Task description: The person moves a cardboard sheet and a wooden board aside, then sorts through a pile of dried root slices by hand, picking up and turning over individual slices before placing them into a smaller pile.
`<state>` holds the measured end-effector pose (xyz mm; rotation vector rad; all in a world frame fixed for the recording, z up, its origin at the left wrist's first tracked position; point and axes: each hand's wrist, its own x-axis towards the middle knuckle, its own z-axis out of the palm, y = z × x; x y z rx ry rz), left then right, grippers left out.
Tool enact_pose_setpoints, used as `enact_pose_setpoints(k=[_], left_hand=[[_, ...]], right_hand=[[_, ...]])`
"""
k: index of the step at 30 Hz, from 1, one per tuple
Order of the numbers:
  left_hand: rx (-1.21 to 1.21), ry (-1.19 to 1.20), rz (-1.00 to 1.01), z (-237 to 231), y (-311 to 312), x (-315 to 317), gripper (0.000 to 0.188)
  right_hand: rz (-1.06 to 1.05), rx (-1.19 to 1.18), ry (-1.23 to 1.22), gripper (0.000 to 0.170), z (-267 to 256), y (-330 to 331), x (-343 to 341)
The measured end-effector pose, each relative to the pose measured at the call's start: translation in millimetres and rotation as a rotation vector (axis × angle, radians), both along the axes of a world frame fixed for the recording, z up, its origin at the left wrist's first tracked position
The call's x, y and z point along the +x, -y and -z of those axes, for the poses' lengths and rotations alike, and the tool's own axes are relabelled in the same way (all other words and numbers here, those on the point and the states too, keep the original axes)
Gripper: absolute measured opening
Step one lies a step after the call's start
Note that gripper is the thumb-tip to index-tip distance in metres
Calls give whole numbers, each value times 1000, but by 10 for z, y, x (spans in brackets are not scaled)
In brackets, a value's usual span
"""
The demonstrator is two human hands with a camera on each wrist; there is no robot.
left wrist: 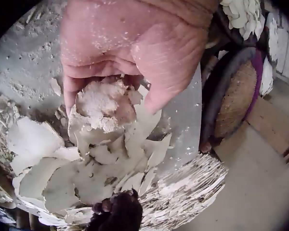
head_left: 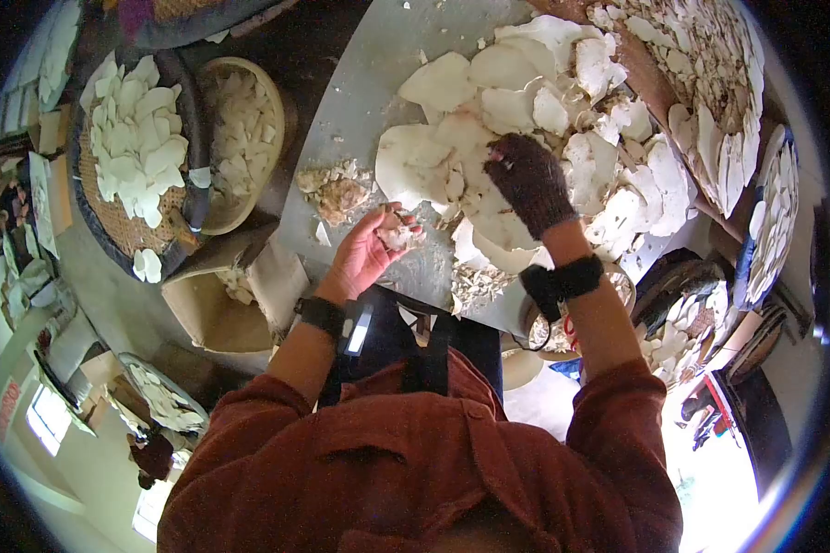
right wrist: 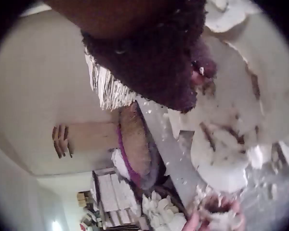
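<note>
My bare left hand (head_left: pixel 364 247) is palm up over the near part of the grey tabletop, its fingers curled round a pale, crumbly lump (left wrist: pixel 103 103). White flakes stick to that palm. My right hand (head_left: pixel 533 184) wears a dark knitted glove with bare fingertips. It is low over a heap of broad, thin white pieces (head_left: pixel 424 157), fingers bent, one fingertip (right wrist: pixel 198 78) right at a brown-marked white piece (right wrist: pixel 226 110). I cannot tell whether it pinches anything. A brownish crumbly pile (head_left: pixel 339 192) lies just beyond my left hand.
The grey tabletop (head_left: pixel 341 120) carries scattered crumbs. Left of it stand a woven tray of white pieces (head_left: pixel 83 184), a round basket (head_left: pixel 272 138) and an open cardboard box (head_left: pixel 194 313). A container stacked with thin white pieces (head_left: pixel 724 92) stands at the far right. Small chips (head_left: pixel 478 284) lie near the front edge.
</note>
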<state>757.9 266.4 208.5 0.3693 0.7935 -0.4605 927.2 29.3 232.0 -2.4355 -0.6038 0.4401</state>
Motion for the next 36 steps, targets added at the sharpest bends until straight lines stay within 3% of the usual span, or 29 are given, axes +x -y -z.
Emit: enact_pose_setpoints(k=[1,2,3,5,8,9,14,17,19,23,24,26,29,33,36], left_hand=[[-37,-19,-12,3,4,-1,44],[-75,-35,-21,-28,13,37,45],[-113,-48,-28,-46,28,64,46],[-133,-2,-13,-59,63,81,47],[-84,10,64,-45,79,52,39],[-44,36,83,-14,55,2,37],[143,52,60,39,-32,-93,32],[233,16,88,25,-246,-162,33],[337,11,107,-1,-345,-165,33],[273,9,19,-7,-543,-185,35],[267,-16,30,-32,-584,-179,36],[364,-7,50,-22,-628,-194,37],[582,-12,141,14,-661,-186,41],[1072,135,454,113,-715,-234,45],[1090,56,423,25,-696,-242,46]], right_hand=[[16,119,-147,24,-8,-40,-106],[-186,124,-66,24,-46,-111,-232],[-111,191,-266,26,-121,-235,-357],[-86,274,-419,30,-298,-384,-553],[-100,132,-61,38,-135,-392,-504],[-83,-38,-148,39,-126,-396,-455],[-228,-253,0,44,58,-431,-395],[-237,-324,-57,47,50,-442,-346],[-213,-305,-47,46,84,-413,-339],[-175,-181,-102,45,69,-311,-401],[-187,-96,-19,41,65,-299,-461],[-204,68,151,34,46,-265,-585],[-363,-301,-149,43,-26,-260,-723],[-371,-363,-31,30,6,-325,-716],[-364,-300,81,12,9,-341,-628]])
